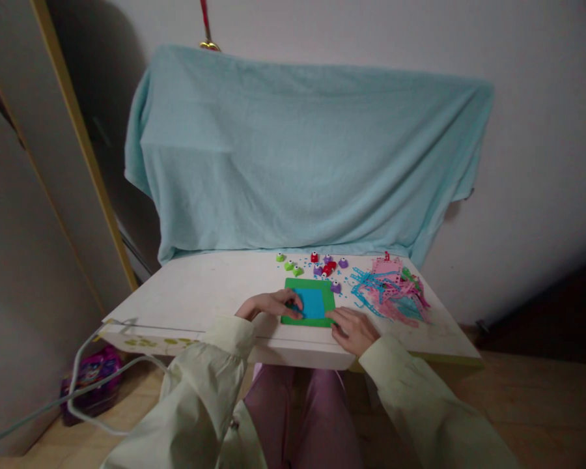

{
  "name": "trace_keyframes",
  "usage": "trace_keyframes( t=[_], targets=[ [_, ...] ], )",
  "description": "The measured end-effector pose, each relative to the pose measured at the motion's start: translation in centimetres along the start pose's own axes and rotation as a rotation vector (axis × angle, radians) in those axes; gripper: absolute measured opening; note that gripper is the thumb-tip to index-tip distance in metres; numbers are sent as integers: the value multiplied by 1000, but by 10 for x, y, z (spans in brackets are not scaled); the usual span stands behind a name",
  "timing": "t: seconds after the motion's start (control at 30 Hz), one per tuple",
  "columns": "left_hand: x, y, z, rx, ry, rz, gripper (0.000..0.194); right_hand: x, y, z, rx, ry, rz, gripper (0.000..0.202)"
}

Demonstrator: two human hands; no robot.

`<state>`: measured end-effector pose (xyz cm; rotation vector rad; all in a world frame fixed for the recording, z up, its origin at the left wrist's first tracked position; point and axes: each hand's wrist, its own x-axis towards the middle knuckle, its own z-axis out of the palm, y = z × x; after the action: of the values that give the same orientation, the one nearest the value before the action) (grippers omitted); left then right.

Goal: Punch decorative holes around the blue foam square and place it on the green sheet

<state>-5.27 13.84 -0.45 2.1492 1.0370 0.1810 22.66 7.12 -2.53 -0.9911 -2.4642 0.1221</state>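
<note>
A flat green square [328,298] lies near the front edge of the white table, with a smaller blue square [314,303] on top of it. My left hand [273,304] rests over the left side of both squares, its thumb and fingers apart on the blue one. At the lower right corner of the green square is my right hand [354,329], fingers stretched out and fingertips touching the edge. Neither hand visibly grips anything, though parts of the fingertips are too small to make out.
Behind the squares stand small figures with eyes: green [289,266], red [314,257] and purple [342,263], among blue bits. Tangled pink and blue punched strips [388,290] lie at right on the white table [190,293]. A light blue cloth [303,156] hangs behind.
</note>
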Motion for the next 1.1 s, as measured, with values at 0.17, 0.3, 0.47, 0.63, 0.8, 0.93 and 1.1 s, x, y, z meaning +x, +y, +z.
trace_keyframes(
  t=[0.17, 0.3, 0.47, 0.63, 0.8, 0.93, 1.1],
  targets=[
    [11, 1, 19, 199, 134, -92, 37, 14, -14, -10, -169, -192, -54, 49],
    [16, 1, 29, 243, 180, -191, 37, 19, -16, -11, -220, -269, -61, 52],
    [13, 5, 23, 192, 124, -220, 34, 15, -9, -6, -187, -249, -71, 51],
    [8, 4, 12, 102, 63, -123, 30, 8, 0, -5, -127, -181, -89, 46],
    [4, 2, 6, -4, 27, -44, 35, -1, 8, -8, -116, -141, -92, 42],
    [2, 3, 1, -78, 12, -16, 36, -4, 10, -10, -93, -120, -96, 41],
    [1, -4, -3, -202, -12, 35, 34, -5, 9, -10, -40, -93, -84, 39]
  ],
)
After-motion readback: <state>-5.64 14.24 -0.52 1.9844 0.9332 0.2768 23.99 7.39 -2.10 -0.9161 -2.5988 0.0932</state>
